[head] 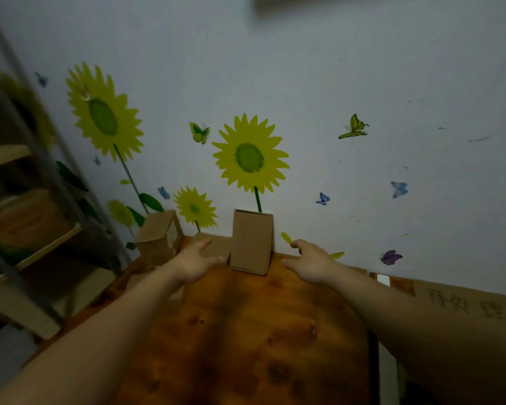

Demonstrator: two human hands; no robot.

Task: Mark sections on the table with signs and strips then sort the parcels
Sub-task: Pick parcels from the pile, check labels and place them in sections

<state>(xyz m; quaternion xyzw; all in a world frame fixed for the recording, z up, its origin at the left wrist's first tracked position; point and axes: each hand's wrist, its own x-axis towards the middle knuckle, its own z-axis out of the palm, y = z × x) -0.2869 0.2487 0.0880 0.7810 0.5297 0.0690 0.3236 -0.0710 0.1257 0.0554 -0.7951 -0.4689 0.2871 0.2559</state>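
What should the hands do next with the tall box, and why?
Probably close in and grip the tall box by its sides. The left hand and right hand are open, one on each side of it, and neither grips it yet. It stands upright at the far edge of the table, by the wall.

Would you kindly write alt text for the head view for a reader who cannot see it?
The left hand and right hand, both open, reach to either side of an upright cardboard box at the far edge of a wooden table. A second box sits further left; a handwritten cardboard sign lies at right. Sunflower stickers dot the wall.
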